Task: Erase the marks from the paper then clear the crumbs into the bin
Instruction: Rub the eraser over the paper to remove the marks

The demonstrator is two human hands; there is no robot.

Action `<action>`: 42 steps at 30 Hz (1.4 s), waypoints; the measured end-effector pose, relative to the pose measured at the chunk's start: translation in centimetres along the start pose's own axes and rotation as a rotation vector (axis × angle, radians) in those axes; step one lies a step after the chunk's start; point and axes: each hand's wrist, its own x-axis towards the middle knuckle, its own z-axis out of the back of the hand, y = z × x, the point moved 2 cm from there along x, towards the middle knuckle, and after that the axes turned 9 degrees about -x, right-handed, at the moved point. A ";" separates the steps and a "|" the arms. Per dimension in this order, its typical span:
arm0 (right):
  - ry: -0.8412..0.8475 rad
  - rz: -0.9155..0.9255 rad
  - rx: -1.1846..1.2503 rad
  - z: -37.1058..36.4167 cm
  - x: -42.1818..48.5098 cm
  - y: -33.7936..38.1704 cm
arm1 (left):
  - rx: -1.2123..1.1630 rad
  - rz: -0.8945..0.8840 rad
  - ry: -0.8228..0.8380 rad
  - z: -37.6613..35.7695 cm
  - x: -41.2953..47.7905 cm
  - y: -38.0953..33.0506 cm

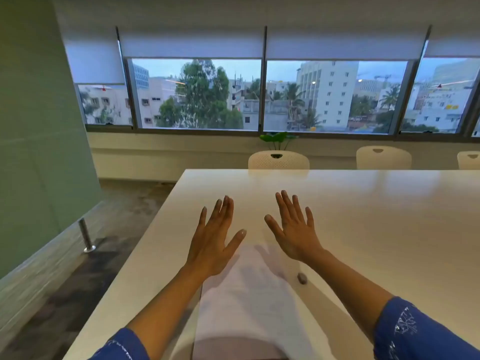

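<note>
A white sheet of paper (249,302) lies on the white table (376,216), running from the near edge toward the middle. I cannot make out any marks on it. A small grey eraser (302,278) rests on the table just off the paper's right edge. My left hand (213,235) hovers flat, fingers spread, over the paper's far left corner. My right hand (293,229) is held the same way past the paper's far right corner, beyond the eraser. Neither hand holds anything. No bin is in view.
White chairs (278,159) stand along the table's far side below a wide window, with a small green plant (278,140) behind them. Left of the table is dark floor, a metal post (87,236) and a green glass wall.
</note>
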 end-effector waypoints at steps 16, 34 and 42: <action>0.261 0.118 0.079 -6.8 -11.1 1.7 | -0.083 0.309 0.398 -4.6 -8.8 0.3; 0.344 0.099 0.000 -9.3 -11.7 2.1 | 0.044 0.245 0.407 -8.1 -9.7 0.5; 0.220 0.069 0.132 -8.6 -11.5 1.2 | 0.060 0.228 0.416 -7.9 -9.5 0.4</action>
